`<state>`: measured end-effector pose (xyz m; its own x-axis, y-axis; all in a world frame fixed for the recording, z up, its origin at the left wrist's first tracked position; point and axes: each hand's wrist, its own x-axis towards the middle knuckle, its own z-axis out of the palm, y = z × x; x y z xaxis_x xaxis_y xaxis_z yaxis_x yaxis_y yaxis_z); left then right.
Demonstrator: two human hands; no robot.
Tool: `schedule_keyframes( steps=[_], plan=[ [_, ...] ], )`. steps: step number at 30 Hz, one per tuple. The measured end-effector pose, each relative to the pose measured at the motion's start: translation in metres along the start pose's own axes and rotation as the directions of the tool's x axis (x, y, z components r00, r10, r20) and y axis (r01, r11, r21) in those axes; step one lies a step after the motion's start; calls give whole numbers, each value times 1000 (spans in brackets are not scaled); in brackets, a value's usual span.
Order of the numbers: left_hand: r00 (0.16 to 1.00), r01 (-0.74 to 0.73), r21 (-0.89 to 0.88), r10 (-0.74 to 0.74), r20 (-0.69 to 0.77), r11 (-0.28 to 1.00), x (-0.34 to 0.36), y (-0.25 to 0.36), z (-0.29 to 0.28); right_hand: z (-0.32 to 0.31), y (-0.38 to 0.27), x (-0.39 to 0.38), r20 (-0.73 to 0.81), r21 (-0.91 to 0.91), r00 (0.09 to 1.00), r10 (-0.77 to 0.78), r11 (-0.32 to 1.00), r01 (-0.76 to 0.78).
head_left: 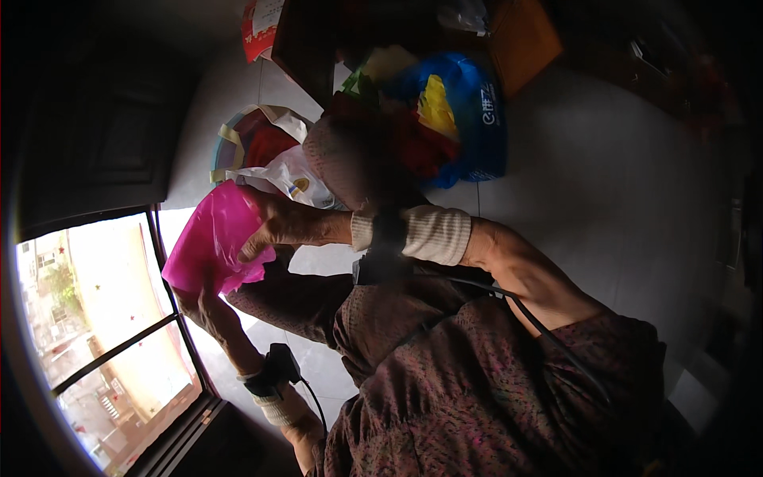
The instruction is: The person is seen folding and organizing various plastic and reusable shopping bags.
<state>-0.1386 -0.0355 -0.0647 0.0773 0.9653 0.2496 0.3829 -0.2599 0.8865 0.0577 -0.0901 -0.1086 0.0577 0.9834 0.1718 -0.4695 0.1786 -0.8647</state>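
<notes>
Pink plastic bag held up betw both hands, near window. Right hand pinching top edge, fingers closed on film. Left hand gripping underneath, partly hidden. Best: keep mouth taut, support bottom, avoid snagging white bag just beyond.

1 head view, close, downward over hands

Pink plastic bag: thin, glossy, bright magenta, crumpled and bunched, looks soft and mostly empty. Held up in the air between both hands, near the window at the left. Upper right edge is gripped, lower part pinched from below. Lit from behind by daylight, so slightly see-through.
</notes>
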Motion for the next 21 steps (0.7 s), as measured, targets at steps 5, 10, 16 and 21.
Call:
schedule_keyframes(
  steps=[5,10,16,21],
  plan=[
    [932,339,-345,-264,247,875,6,-9,-7,-15,12,2,119,15,993,-23,1000,22],
    [836,491,-232,-379,396,840,-4,-57,-6,-30,-16,-12,60,-21,971,232,973,-231],
    [946,186,-112,-147,288,976,-7,-30,-25,-45,-13,-5,540,383,832,127,843,-378],
    [941,239,-63,-215,262,969,-4,2,-12,10,-23,-9,395,-793,782,-483,251,556]
  ],
)
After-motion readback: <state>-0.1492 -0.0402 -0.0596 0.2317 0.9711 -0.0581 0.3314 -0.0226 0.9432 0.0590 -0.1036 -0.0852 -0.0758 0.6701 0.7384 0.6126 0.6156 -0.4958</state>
